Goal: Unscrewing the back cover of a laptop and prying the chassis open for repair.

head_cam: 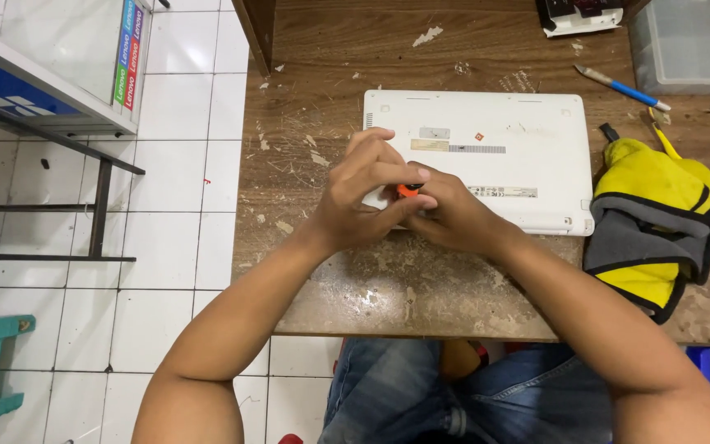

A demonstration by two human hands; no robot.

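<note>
Hands, two, left (361,200) and right (451,215), around one orange-tipped tool (408,190) over one white laptop (503,140).

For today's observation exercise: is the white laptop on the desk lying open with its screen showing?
No. The white laptop lies closed, underside up, on the wooden desk, while both hands grip a small orange tool at its near edge.

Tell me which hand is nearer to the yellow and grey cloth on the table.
Right. The right hand rests on the white laptop's front edge, on the side toward the yellow and grey cloth. The left hand sits farther away, beyond the right, gripping a small orange tool.
</note>
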